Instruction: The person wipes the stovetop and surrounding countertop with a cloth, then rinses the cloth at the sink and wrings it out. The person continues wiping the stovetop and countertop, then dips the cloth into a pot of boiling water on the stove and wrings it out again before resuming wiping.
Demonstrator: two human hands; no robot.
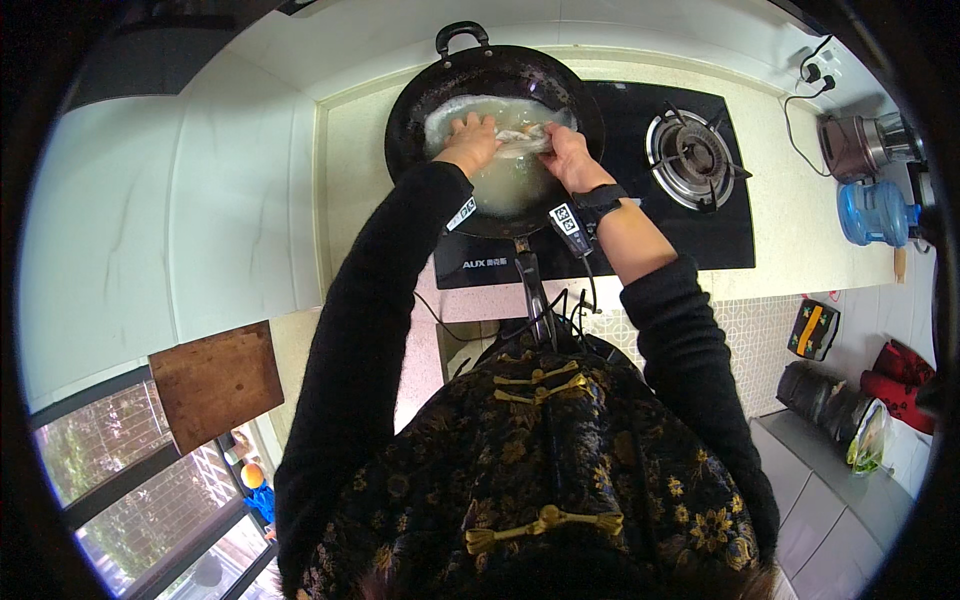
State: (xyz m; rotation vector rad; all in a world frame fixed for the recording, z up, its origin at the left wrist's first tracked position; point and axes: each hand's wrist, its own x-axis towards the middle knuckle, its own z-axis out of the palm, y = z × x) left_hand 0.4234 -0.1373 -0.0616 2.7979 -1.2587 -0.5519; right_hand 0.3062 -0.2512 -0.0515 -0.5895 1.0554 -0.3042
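Note:
A black wok [491, 67] sits on the left part of the gas hob, with cloudy pale liquid [510, 187] in its bowl. My right hand [568, 156] grips the right end of a soft, whitish wet item [521, 139] at the liquid's surface. Whether that item is cloth or food is unclear. On its left side, my left hand [471, 142] touches it, fingers spread and pointing to the wok's far side. The left palm is turned away, so its hold is hidden. A black strap [600, 201] circles my right wrist.
To the right is a bare burner [697, 150] on the black glass hob [622, 247]. A blue water jug [874, 214] and a kitchen appliance [851, 146] stand at the counter's right end. The wok's long handle [532, 292] points toward my body, near hanging cables [589, 292].

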